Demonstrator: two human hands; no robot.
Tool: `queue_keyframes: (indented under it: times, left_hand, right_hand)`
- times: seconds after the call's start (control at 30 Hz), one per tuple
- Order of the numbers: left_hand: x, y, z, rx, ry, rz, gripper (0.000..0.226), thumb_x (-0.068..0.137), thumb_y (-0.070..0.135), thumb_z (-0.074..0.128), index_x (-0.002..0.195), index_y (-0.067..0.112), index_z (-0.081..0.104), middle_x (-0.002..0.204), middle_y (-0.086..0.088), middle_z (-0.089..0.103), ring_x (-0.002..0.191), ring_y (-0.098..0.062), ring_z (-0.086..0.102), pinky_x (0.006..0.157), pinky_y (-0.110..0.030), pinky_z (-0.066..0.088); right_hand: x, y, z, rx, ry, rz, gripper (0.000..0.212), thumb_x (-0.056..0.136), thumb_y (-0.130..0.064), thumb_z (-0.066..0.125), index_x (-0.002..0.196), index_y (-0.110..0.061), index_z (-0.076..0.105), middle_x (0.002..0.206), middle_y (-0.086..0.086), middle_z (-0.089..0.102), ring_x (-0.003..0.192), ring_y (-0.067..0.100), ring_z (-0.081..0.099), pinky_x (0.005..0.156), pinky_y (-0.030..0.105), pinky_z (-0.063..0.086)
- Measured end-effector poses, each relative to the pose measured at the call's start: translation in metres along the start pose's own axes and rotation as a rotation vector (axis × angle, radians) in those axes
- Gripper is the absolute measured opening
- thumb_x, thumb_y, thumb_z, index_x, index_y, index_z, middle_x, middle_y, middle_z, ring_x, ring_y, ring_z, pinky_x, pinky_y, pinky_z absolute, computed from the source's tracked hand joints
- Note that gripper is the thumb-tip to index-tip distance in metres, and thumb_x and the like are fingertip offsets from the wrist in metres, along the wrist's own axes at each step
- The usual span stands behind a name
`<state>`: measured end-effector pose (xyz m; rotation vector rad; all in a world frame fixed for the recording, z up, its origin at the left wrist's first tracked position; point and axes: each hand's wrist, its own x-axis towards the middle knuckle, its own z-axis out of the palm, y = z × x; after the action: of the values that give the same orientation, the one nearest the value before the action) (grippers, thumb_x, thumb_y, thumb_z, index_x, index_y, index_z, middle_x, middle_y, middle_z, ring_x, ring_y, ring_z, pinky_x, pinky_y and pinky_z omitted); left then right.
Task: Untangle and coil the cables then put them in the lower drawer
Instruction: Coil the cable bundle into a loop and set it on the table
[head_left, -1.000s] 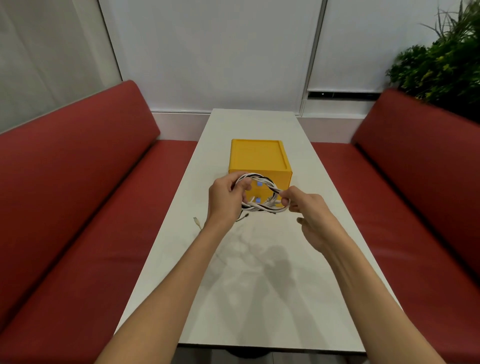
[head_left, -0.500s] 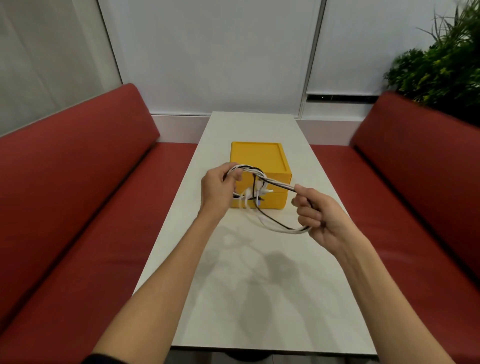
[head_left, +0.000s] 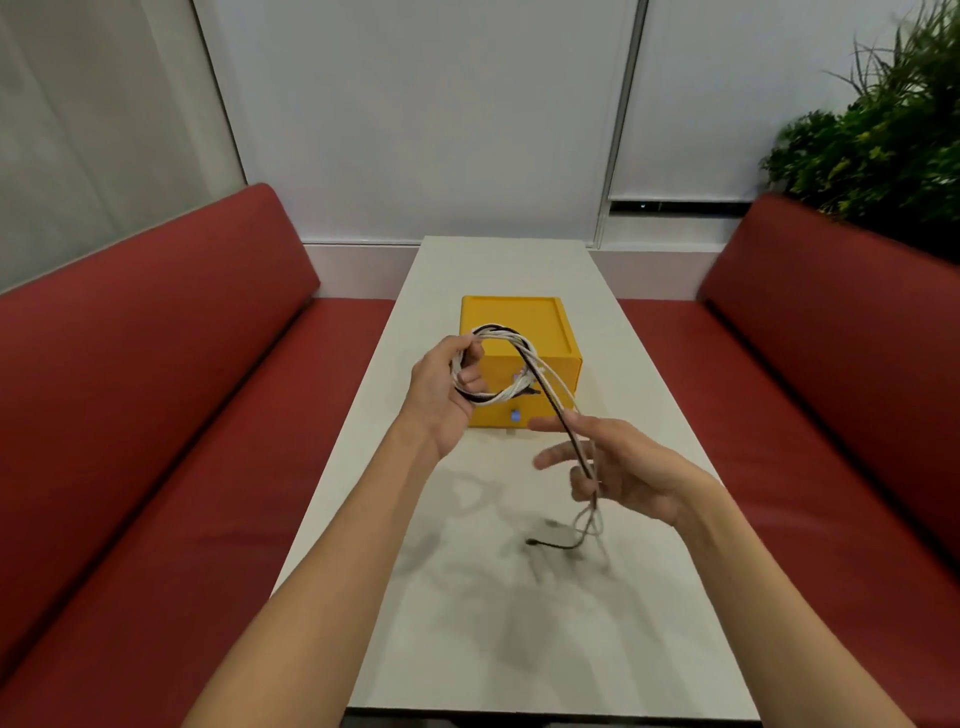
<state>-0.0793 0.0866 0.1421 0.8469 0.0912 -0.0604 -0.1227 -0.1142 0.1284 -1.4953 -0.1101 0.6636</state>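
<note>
My left hand (head_left: 444, 395) grips a coil of white and black cables (head_left: 498, 397) held in the air in front of the yellow drawer box (head_left: 519, 322). Loose strands run from the coil down to the right, across my right hand (head_left: 618, 467). That hand's fingers are spread, with the strands passing between them; its lower fingers curl around the cables. The black cable end (head_left: 550, 544) hangs just above the table. The box stands mid-table with both drawers shut; a blue knob (head_left: 515, 415) shows on the lower drawer.
The white table (head_left: 519, 623) is narrow, with red bench seats on the left (head_left: 156, 467) and right (head_left: 831, 415). A green plant (head_left: 883, 140) stands behind the right bench. A white wall closes the far end.
My right hand has moved down and to the right, opening its fingers and letting the strands slide through. The coil in my left hand has turned, and loose cable ends now dangle below my right hand.
</note>
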Motion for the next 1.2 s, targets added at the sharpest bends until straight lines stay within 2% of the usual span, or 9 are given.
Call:
queue_keyframes:
  times: [0.07, 0.2, 0.37, 0.5, 0.63, 0.8, 0.93, 1.07, 1.2]
  left_hand:
    - [-0.009, -0.007, 0.007, -0.054, -0.062, -0.05, 0.02, 0.094, 0.013, 0.041, 0.075, 0.012, 0.047, 0.06, 0.004, 0.048, 0.036, -0.005, 0.031, 0.038, -0.016, 0.029]
    - [-0.02, -0.011, 0.005, 0.071, -0.085, -0.108, 0.025, 0.093, 0.026, 0.044, 0.074, 0.011, 0.05, 0.057, 0.002, 0.044, 0.044, -0.01, 0.039, 0.052, -0.023, 0.039]
    - [-0.025, 0.004, -0.011, 0.469, -0.057, -0.164, 0.047, 0.091, 0.048, 0.054, 0.106, 0.006, 0.069, 0.069, 0.001, 0.064, 0.064, -0.013, 0.062, 0.07, -0.029, 0.054]
    - [-0.029, 0.006, -0.009, 0.59, -0.108, -0.118, 0.036, 0.092, 0.037, 0.058, 0.099, 0.006, 0.072, 0.066, 0.004, 0.061, 0.064, -0.012, 0.058, 0.07, -0.026, 0.052]
    - [-0.031, 0.0, -0.008, 0.514, -0.064, -0.168, 0.026, 0.094, 0.027, 0.058, 0.1, 0.005, 0.071, 0.067, 0.005, 0.062, 0.059, -0.01, 0.063, 0.066, -0.027, 0.056]
    - [-0.027, 0.001, -0.008, 0.682, -0.067, -0.198, 0.027, 0.095, 0.027, 0.056, 0.105, 0.007, 0.07, 0.093, -0.009, 0.074, 0.081, -0.019, 0.07, 0.073, -0.03, 0.057]
    - [-0.026, -0.003, -0.005, 0.739, -0.056, -0.132, 0.04, 0.091, 0.043, 0.058, 0.093, 0.006, 0.074, 0.081, -0.005, 0.074, 0.07, -0.013, 0.07, 0.065, -0.023, 0.054]
    - [-0.025, -0.008, -0.007, 0.676, -0.076, -0.167, 0.032, 0.092, 0.035, 0.06, 0.089, 0.006, 0.073, 0.073, -0.002, 0.071, 0.063, -0.015, 0.067, 0.078, -0.033, 0.056]
    - [-0.025, -0.009, -0.008, 0.649, -0.08, -0.132, 0.018, 0.094, 0.02, 0.058, 0.091, 0.006, 0.069, 0.078, -0.005, 0.073, 0.063, -0.014, 0.069, 0.073, -0.03, 0.057]
  right_hand:
    - [0.007, -0.002, 0.011, 0.066, -0.05, -0.028, 0.05, 0.086, -0.052, 0.054, 0.121, -0.017, 0.062, 0.111, 0.011, 0.07, 0.05, 0.016, 0.049, 0.06, 0.029, 0.047]
    - [0.025, -0.001, 0.02, 0.3, 0.091, -0.104, 0.035, 0.088, -0.046, 0.059, 0.1, -0.014, 0.069, 0.1, 0.005, 0.067, 0.043, 0.011, 0.041, 0.047, 0.024, 0.038]
    - [0.023, -0.002, 0.015, 0.112, 0.197, -0.119, 0.027, 0.09, -0.036, 0.062, 0.095, -0.011, 0.071, 0.087, -0.001, 0.067, 0.044, 0.011, 0.037, 0.047, 0.023, 0.034]
    - [0.021, -0.011, 0.017, -0.008, 0.21, -0.166, 0.023, 0.09, -0.029, 0.064, 0.097, -0.008, 0.069, 0.075, -0.006, 0.068, 0.043, 0.009, 0.039, 0.049, 0.022, 0.032]
    - [0.025, -0.015, 0.017, -0.019, 0.247, -0.251, 0.012, 0.09, -0.014, 0.064, 0.091, -0.004, 0.07, 0.078, 0.002, 0.068, 0.043, 0.007, 0.038, 0.046, 0.019, 0.031]
    - [0.026, -0.007, 0.015, -0.095, 0.293, -0.264, 0.007, 0.09, -0.008, 0.062, 0.088, -0.008, 0.069, 0.076, 0.005, 0.064, 0.045, 0.008, 0.033, 0.044, 0.019, 0.027]
    - [0.028, -0.008, 0.014, -0.133, 0.311, -0.283, 0.007, 0.089, -0.006, 0.064, 0.091, -0.01, 0.07, 0.077, 0.008, 0.061, 0.046, 0.008, 0.035, 0.045, 0.019, 0.028]
    - [0.031, -0.007, 0.013, -0.081, 0.335, -0.338, 0.01, 0.087, -0.004, 0.064, 0.092, -0.009, 0.071, 0.065, 0.005, 0.044, 0.051, 0.011, 0.031, 0.045, 0.018, 0.026]
    - [0.032, 0.0, 0.015, -0.053, 0.341, -0.338, 0.013, 0.087, -0.003, 0.063, 0.093, -0.011, 0.072, 0.071, 0.009, 0.044, 0.052, 0.011, 0.03, 0.046, 0.018, 0.025]
